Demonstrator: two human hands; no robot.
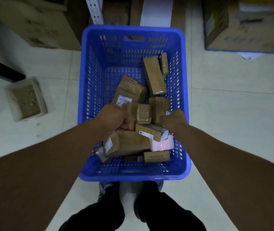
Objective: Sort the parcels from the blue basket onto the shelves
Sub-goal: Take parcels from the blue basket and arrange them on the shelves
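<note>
Parcels (154, 75): brown taped cardboard boxes, some with white labels, one pink.
Blue basket (133, 175): slotted plastic, standing on the floor, parcels heaped inside.
Left hand (114, 118): fingers curled on a small parcel (143, 114).
Right hand (173, 120): among the parcels, fingers hidden; cannot tell their state.

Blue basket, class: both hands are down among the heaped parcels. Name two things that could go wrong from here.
1. The parcels lie loosely stacked in the blue basket; pulling one out from the middle may topple its neighbours.
2. The left hand and right hand both reach into the same pile, so a hurried grab could drop a parcel.
</note>
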